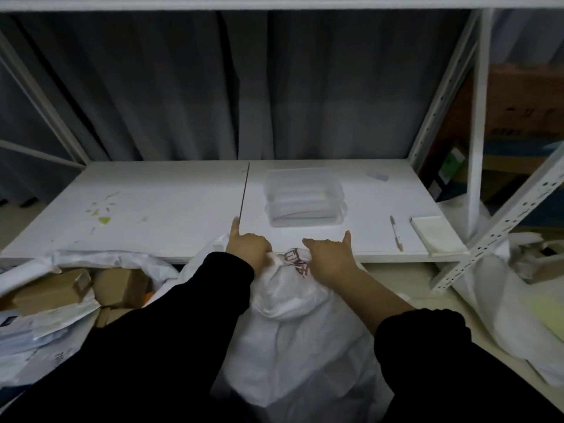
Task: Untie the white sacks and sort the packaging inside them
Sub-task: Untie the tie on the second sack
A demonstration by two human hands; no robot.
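Gripping the white sack's (293, 325) tied neck, both hands, left (247, 246) and right (331, 254), at shelf (171, 206) front edge.

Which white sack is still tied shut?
The middle sack, gripped at its bunched neck by both hands. The left sack gapes open over cardboard boxes; the right sack's mouth is loose.

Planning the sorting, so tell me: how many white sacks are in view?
3: a tied sack under both hands, an open sack on the left, another sack right of the shelf. More may be hidden.

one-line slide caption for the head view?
Both hands grip the tied neck of a white sack before a shelf.
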